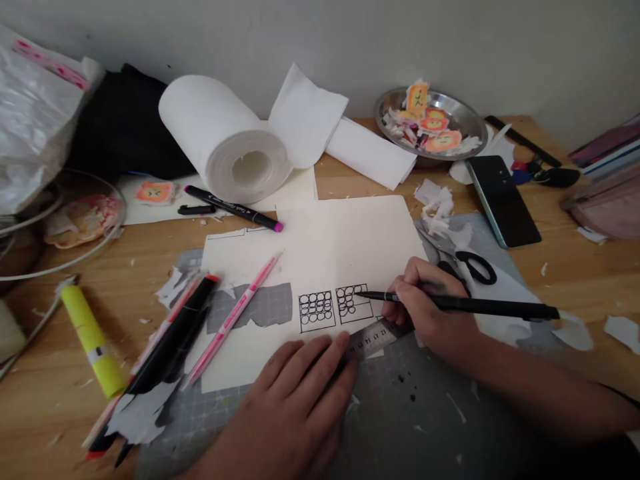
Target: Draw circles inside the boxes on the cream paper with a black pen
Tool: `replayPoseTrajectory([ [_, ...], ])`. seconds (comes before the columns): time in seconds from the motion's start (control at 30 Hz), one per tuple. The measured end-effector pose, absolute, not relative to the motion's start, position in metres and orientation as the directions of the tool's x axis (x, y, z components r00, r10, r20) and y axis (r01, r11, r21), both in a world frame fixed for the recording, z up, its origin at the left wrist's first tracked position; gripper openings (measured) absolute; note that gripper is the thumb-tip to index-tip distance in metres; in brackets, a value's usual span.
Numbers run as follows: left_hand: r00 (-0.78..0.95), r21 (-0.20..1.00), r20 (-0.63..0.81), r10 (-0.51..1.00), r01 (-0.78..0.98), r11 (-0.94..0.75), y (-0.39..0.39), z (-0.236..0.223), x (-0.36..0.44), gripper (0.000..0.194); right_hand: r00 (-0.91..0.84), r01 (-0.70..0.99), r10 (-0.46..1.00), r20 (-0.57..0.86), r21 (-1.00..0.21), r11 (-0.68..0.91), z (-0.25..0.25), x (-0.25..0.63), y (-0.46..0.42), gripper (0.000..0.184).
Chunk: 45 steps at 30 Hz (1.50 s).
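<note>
The right hand (433, 310) grasps a black pen (493, 307) in its grip, tip at the circles (343, 308) drawn on white paper (360, 233) on the worktop (345, 175), while the left hand (300, 393) lies over a metal ruler (373, 339), its grip too hidden to tell.

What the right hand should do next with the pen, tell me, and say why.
Probably draw another circle in the right-hand box: its lower rows look only partly filled, while those in the left-hand box run right across. The right hand holds the black pen with its tip at that gap.
</note>
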<state>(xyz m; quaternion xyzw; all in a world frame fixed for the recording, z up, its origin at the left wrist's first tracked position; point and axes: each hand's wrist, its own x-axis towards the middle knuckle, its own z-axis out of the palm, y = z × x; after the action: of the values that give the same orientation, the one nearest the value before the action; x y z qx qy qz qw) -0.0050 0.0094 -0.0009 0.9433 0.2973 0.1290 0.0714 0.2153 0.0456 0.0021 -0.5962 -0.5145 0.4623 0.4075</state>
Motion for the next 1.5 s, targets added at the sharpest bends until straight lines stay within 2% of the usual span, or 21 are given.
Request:
replayPoseTrajectory([
  [0.3,0.792,0.223,0.208,0.573,0.532,-0.817,0.0091,-0.0022,-0.0057,0.032,0.003,0.255,0.990,-0.141,-0.957,-0.137,0.0038,0.2161,0.0470,0.024],
  [0.57,0.787,0.224,0.214,0.578,0.537,-0.813,0.0087,-0.0009,-0.0047,0.031,0.082,0.205,0.985,-0.155,-0.964,-0.169,0.0046,0.2148,0.0455,0.024],
  [0.9,0.779,0.229,0.228,0.584,0.540,-0.810,0.0085,-0.0025,-0.0052,0.031,0.039,0.148,0.986,-0.160,-0.975,-0.164,0.0053,0.2155,0.0461,0.023],
  [1.33,0.785,0.246,0.212,0.582,0.534,-0.809,0.0087,-0.0021,-0.0059,0.032,-0.030,0.189,0.987,-0.156,-0.971,-0.148,0.0037,0.2166,0.0480,0.025],
  [1.5,0.789,0.226,0.221,0.573,0.531,-0.817,0.0083,-0.0025,-0.0061,0.032,-0.007,0.188,0.989,-0.149,-0.971,-0.145,0.0030,0.2181,0.0462,0.024],
])
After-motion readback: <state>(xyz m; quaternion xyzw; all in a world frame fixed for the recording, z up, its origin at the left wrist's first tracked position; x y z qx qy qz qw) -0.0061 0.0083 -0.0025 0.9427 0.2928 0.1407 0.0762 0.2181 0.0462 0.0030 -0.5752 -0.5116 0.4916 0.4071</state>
